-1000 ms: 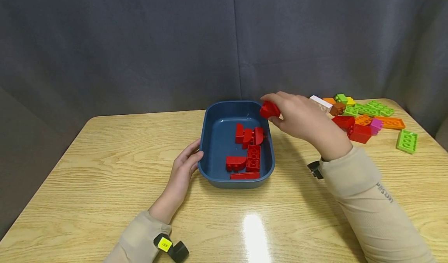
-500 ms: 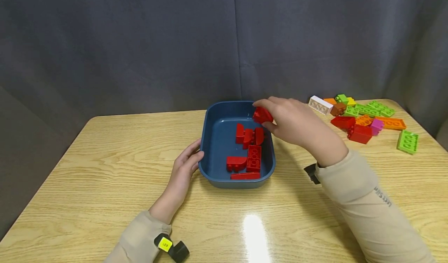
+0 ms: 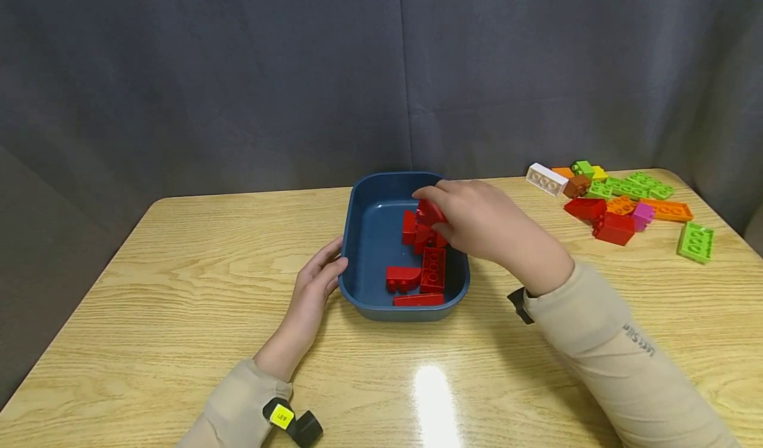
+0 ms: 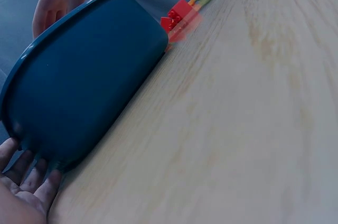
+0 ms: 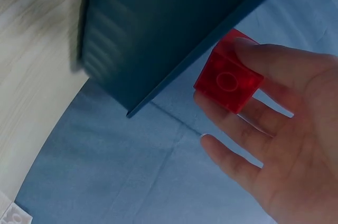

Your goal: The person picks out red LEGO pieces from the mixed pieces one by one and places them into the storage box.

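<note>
Between thumb and fingers, my right hand (image 3: 477, 219) pinches a red toy brick (image 3: 429, 213), held inside the blue bin (image 3: 399, 313) over its right half. The right wrist view shows the red brick (image 5: 228, 78) from its hollow side, a round tube inside. Several red bricks (image 3: 403, 278) lie below on the bin floor; the held brick and my fingers partly cover the upper group. My left hand (image 3: 312, 282) rests against the bin's left side, thumb tip at the rim. In the left wrist view, its fingertips (image 4: 38, 175) touch the outer wall.
On the right of the wooden table (image 3: 238, 269) lie loose bricks: red (image 3: 615, 228), white (image 3: 546, 179), light green (image 3: 696, 242), orange (image 3: 667, 210) and purple (image 3: 642, 216). A grey curtain (image 3: 268, 90) hangs behind the table's back edge.
My right hand has moved left and down with the red brick, from above the bin's right rim to over the bricks inside. My left hand and the bin stay put.
</note>
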`<state>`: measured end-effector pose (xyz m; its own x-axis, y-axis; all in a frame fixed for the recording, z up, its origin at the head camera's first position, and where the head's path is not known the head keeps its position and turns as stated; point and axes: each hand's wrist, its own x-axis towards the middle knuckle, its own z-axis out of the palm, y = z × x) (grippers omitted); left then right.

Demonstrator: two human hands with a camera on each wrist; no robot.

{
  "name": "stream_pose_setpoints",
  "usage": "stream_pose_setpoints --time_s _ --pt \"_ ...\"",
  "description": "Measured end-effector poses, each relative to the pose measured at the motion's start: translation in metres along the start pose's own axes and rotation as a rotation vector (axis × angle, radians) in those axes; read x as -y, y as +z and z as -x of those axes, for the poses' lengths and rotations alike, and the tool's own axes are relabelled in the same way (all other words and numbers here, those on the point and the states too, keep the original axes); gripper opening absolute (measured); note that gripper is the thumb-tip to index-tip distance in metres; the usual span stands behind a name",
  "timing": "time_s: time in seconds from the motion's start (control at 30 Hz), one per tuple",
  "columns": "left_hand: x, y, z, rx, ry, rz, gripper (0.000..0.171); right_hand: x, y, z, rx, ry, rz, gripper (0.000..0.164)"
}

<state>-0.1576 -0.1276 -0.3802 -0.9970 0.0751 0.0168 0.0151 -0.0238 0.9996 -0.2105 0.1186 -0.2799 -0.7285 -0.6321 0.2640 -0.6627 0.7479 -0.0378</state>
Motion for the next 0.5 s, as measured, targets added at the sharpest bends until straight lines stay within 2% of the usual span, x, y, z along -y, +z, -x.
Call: stream_pose_setpoints --time_s 0.5 --pt "0.0 0.001 0.0 -0.004 0.003 0.003 0.047 0.013 0.006 0.0 0.026 -0.064 0.021 0.042"
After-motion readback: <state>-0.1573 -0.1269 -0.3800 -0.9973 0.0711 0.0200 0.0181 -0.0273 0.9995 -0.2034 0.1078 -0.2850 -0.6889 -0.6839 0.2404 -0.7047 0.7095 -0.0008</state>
